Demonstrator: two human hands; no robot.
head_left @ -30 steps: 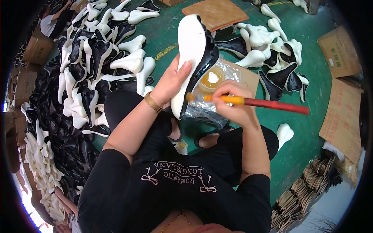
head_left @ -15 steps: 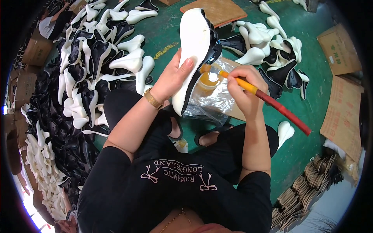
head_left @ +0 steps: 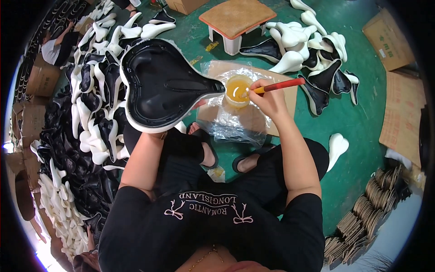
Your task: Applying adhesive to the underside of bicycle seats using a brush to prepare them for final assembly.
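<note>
A bicycle saddle [head_left: 165,86], black hollow underside up with a white foam rim, is held left of centre with its narrow nose pointing right. Beneath it my left hand [head_left: 199,104] supports it; most of that hand is hidden, with only some fingers showing below the nose. A round tub of yellow liquid [head_left: 238,84] stands just beyond the nose tip. My right hand [head_left: 269,96] is closed round a brush [head_left: 283,85] with a red and yellow handle, its lower end down in the tub and its bristles hidden.
Under the tub lie clear plastic film [head_left: 231,131] and cardboard [head_left: 284,97]. Piled saddles [head_left: 108,81] crowd the left; a smaller heap [head_left: 312,50] lies right. A low stool [head_left: 238,18] stands ahead. Boxes [head_left: 387,41] and stacked brown pieces [head_left: 362,213] line the right side.
The saddle has swung left from upright on its side to underside up. My right hand has taken the brush from the saddle's edge into the tub. The view has shifted slightly.
</note>
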